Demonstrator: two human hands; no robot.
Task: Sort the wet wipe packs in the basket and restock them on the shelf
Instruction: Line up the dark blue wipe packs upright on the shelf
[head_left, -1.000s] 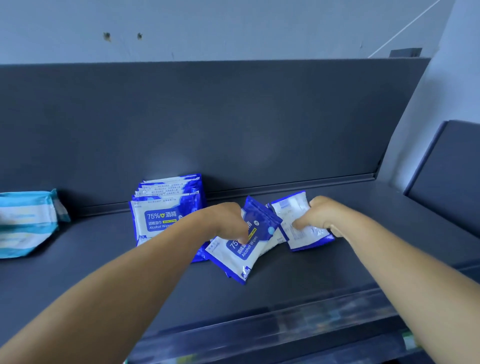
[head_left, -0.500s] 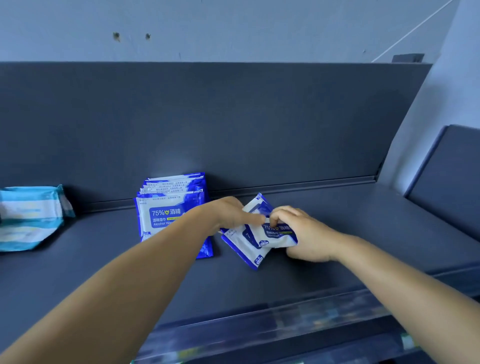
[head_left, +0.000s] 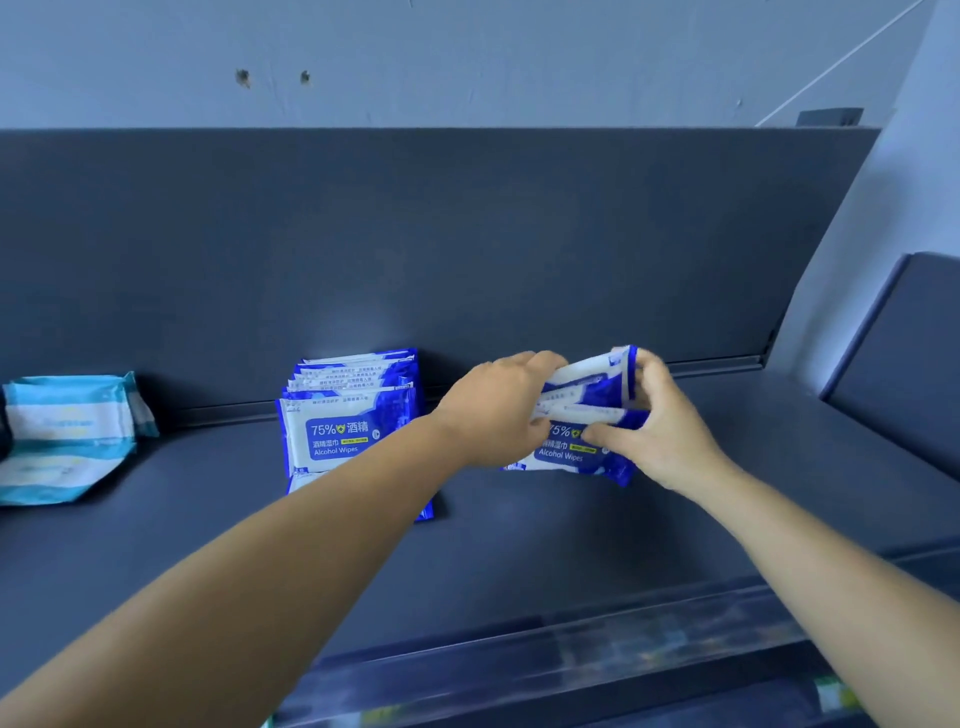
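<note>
Your grip is tight on both sides: your left hand (head_left: 501, 410) and your right hand (head_left: 657, 426) both hold the same little bunch of blue and white wipe packs (head_left: 582, 415), a bit right of the middle of the frame. Your left fingers curl around the left end of the bunch. Your right thumb presses on the front pack and your right fingers wrap around the right end. The packs in the bunch stand up on their edges on the dark shelf (head_left: 519, 545), and the top ones look a little blurry. The front pack shows "75%" and "Alcohol Wipes" in white letters.

Just left of the bunch, near the middle of the frame, a row of the same blue packs (head_left: 353, 421) stands leaning toward the back wall of the shelf. Your left arm crosses in front of its lower right corner. The row and the bunch are near each other but do not touch.

At the far left edge of the frame lies a bigger pack with light blue and white stripes (head_left: 67, 436). It is well apart from the blue packs.

Along the bottom of the frame runs the clear front rail of the shelf (head_left: 571, 649).
</note>
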